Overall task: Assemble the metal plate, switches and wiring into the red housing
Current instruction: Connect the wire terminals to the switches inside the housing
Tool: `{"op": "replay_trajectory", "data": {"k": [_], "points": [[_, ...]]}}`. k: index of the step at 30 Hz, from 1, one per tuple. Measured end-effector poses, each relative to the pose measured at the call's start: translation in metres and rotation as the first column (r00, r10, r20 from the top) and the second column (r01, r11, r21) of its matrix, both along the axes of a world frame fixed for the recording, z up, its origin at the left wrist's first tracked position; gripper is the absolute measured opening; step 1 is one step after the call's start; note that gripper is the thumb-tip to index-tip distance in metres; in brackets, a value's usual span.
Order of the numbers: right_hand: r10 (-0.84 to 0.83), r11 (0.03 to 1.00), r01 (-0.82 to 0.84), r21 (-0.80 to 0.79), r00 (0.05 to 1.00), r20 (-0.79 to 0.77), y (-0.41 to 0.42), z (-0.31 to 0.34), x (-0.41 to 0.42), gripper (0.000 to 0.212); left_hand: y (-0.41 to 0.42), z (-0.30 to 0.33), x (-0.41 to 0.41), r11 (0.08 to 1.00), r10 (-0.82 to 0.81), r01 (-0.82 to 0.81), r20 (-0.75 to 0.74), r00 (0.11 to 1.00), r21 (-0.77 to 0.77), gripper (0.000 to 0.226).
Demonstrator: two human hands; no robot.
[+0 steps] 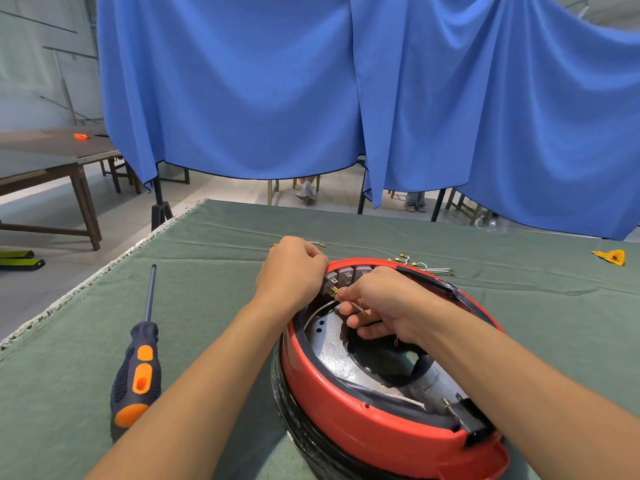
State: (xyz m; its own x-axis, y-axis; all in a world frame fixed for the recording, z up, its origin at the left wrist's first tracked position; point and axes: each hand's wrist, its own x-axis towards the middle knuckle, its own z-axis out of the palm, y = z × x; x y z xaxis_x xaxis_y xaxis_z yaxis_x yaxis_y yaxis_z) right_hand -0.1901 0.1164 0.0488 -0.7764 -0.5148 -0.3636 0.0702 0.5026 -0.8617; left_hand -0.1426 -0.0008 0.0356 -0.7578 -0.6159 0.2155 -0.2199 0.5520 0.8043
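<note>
The red housing (363,420) lies open side up on the green cloth (207,271), near the front edge of the table and right of centre. The metal plate (332,348) sits inside it. A row of grey switches (346,275) stands along the far inner rim.

The left hand (294,268) rests on the far left rim of the housing, fingers curled at the leftmost switch; whether it grips the switch or only steadies it cannot be told. The right hand (384,306) reaches into the housing. Its thumb and forefinger pinch a brass terminal (335,291) at the leftmost switch. A white wire (320,311) curves from this terminal along the inner left rim.

Spare wires (426,268) with brass terminals lie on the cloth beyond the housing. A screwdriver (138,355) lies left of the housing, tip pointing away. A yellow scrap (611,257) lies at far right.
</note>
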Motion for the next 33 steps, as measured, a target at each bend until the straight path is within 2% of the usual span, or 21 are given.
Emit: {"op": "replay_trajectory", "data": {"k": [5,13,25,27,29,33], "points": [[-0.024,1.0,0.024,-0.001,0.999,-0.038,-0.004,-0.002,0.001,0.019,0.0,0.0,0.0,1.0,0.001,-0.001,-0.003,1.0,-0.01,0.025],[-0.043,0.999,0.043,-0.006,0.994,-0.097,-0.005,-0.005,0.0,0.015,0.001,0.0,0.0,0.999,0.019,-0.019,-0.013,1.0,-0.048,0.022],[0.071,0.997,-0.069,0.016,0.988,-0.138,-0.002,-0.003,-0.001,0.012,0.002,0.0,0.003,0.995,0.043,-0.044,-0.013,0.999,-0.095,0.023],[0.099,0.994,-0.087,0.065,0.977,-0.191,-0.002,-0.002,-0.002,0.014,0.003,0.001,0.004,0.993,0.032,-0.032,-0.004,0.999,-0.113,0.022],[0.115,0.99,-0.083,0.116,0.944,-0.31,-0.002,-0.004,-0.003,0.019,0.004,0.003,0.004,0.985,0.024,-0.02,0.027,0.999,-0.17,0.02],[0.004,0.999,0.021,0.043,0.861,-0.508,0.008,-0.001,-0.01,0.02,0.006,0.003,0.002,0.947,-0.005,0.039,0.106,0.994,-0.318,0.017]]}}
